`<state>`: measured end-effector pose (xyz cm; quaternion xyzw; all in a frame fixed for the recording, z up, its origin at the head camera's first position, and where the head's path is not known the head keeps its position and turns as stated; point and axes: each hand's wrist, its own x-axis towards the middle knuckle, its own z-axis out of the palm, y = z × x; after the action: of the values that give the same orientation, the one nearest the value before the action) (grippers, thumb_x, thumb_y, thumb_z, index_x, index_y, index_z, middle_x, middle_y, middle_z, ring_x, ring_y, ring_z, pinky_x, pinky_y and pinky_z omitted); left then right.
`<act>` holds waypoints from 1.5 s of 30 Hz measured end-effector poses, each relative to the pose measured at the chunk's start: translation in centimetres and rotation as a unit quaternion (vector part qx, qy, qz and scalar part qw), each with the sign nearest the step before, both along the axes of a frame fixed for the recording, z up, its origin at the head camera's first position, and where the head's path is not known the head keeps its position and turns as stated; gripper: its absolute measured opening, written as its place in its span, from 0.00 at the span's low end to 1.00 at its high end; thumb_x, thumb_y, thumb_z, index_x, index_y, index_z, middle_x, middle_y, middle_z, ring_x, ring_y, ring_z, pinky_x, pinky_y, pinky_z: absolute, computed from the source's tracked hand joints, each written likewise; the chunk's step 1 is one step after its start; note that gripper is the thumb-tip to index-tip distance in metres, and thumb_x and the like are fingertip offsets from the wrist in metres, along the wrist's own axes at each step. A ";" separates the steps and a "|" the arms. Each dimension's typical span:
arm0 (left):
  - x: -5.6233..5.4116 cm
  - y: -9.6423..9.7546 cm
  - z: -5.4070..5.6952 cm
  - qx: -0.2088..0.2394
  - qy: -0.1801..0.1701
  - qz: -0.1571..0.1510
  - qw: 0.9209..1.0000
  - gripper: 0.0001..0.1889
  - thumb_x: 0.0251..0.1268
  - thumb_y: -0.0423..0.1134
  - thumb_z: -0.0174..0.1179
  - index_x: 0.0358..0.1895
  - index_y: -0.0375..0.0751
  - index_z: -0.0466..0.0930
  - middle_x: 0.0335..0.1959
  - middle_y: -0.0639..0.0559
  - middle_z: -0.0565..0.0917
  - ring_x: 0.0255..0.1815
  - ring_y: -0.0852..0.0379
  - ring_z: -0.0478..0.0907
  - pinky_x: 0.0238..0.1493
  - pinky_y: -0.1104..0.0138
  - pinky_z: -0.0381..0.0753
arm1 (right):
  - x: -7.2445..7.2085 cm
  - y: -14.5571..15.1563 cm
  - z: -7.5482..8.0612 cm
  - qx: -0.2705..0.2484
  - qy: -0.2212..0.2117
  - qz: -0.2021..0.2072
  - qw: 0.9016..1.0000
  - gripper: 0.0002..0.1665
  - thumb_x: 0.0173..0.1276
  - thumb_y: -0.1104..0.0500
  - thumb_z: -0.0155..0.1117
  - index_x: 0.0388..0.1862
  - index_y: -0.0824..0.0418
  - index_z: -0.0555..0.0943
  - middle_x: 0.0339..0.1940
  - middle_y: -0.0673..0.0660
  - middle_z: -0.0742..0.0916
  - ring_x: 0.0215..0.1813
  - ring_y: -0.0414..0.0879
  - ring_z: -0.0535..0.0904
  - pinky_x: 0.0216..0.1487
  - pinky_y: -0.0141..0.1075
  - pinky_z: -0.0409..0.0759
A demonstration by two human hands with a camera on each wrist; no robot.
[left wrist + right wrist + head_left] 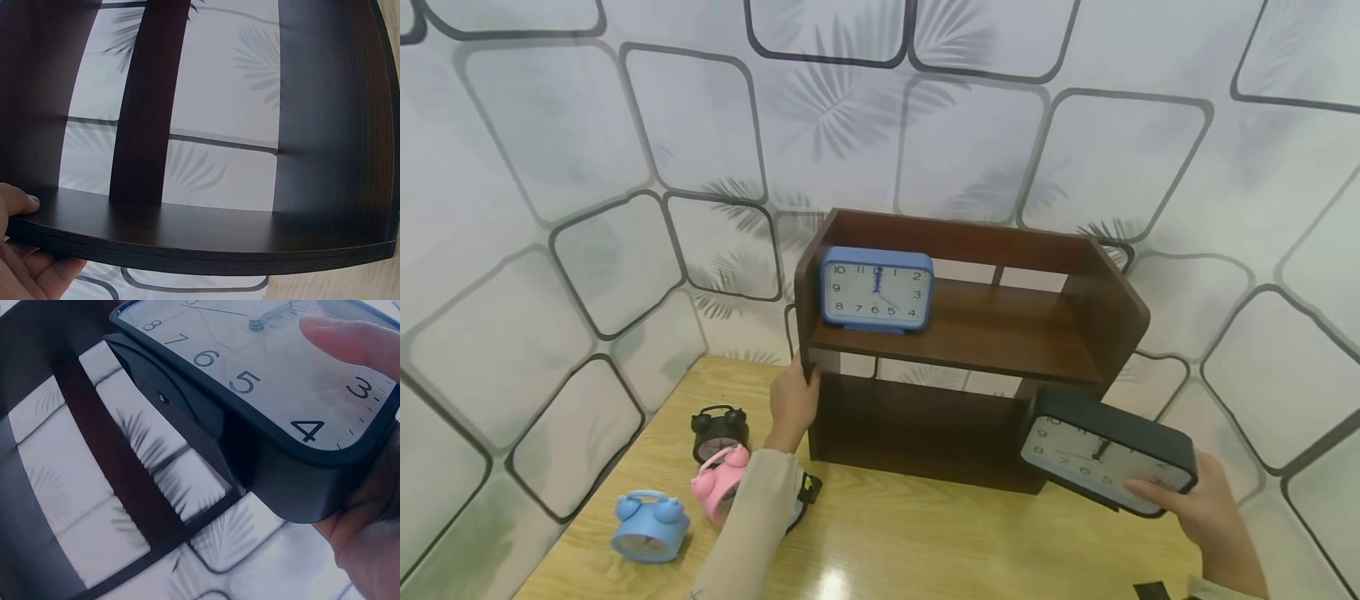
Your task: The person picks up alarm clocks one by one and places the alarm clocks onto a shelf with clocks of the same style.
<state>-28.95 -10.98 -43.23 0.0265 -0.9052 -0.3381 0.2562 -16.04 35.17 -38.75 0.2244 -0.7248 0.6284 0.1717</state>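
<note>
At the near right of the table [940, 533], your right hand [1206, 510] is holding a dark rectangular clock [1097, 464] by its right end, the thumb lying across the white face and the rest of the hand wrapping round the outer end. That clock is tilting, its left end higher than its right, and is hanging in front of the right end of the lower compartment; you cannot tell whether it is touching the wood. Across from it, your left sleeve [748, 517] is stretching over the table, a black piece with a yellow-green mark [811, 489] showing just beside it, too hidden to name. Left of the sleeve, a light blue alarm clock [650, 527] is sitting nearest you, a pink alarm clock [718, 485] is sitting partly behind the sleeve, and a black alarm clock [720, 435] is sitting farther back. Beyond them, your left hand [793, 400] is gripping the left side panel of the brown shelf [1022, 329], thumb on the inner face, fingers on the outer. The shelf is standing upright on the table, and a blue rectangular clock [877, 289] is standing at the left of its upper level, facing you. Farthest off, the patterned wall [835, 183] is showing through the shelf's back gaps.
</note>
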 end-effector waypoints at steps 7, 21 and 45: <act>-0.2 -0.2 0.0 0.004 0.008 0.002 1.000 0.17 0.65 0.38 0.54 0.54 0.34 0.72 0.30 0.28 0.83 0.31 0.32 0.80 0.31 0.45 0.74 | -2.6 -2.1 2.1 -0.004 0.064 0.062 0.996 0.38 0.38 0.87 0.61 0.50 0.62 0.79 0.42 0.47 0.87 0.41 0.35 0.83 0.40 0.23 0.77; -0.4 -0.2 0.0 0.002 0.018 0.008 1.000 0.15 0.64 0.38 0.54 0.51 0.34 0.73 0.27 0.28 0.82 0.29 0.31 0.80 0.31 0.45 0.74 | -8.0 -5.6 6.4 -0.049 0.060 0.170 0.982 0.30 0.48 0.86 0.58 0.50 0.67 0.78 0.45 0.53 0.87 0.46 0.41 0.84 0.44 0.30 0.81; -0.2 0.1 -0.4 0.003 0.014 0.005 1.000 0.16 0.64 0.38 0.55 0.53 0.36 0.73 0.28 0.28 0.82 0.29 0.32 0.80 0.30 0.46 0.75 | -12.5 -7.2 7.1 0.042 -0.019 0.079 0.996 0.24 0.56 0.78 0.60 0.47 0.56 0.80 0.39 0.44 0.88 0.41 0.37 0.85 0.40 0.28 0.81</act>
<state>-29.15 -10.91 -43.65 0.0265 -0.9004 -0.3397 0.2706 -28.57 27.93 -31.63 0.2755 -0.7336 0.6134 0.0983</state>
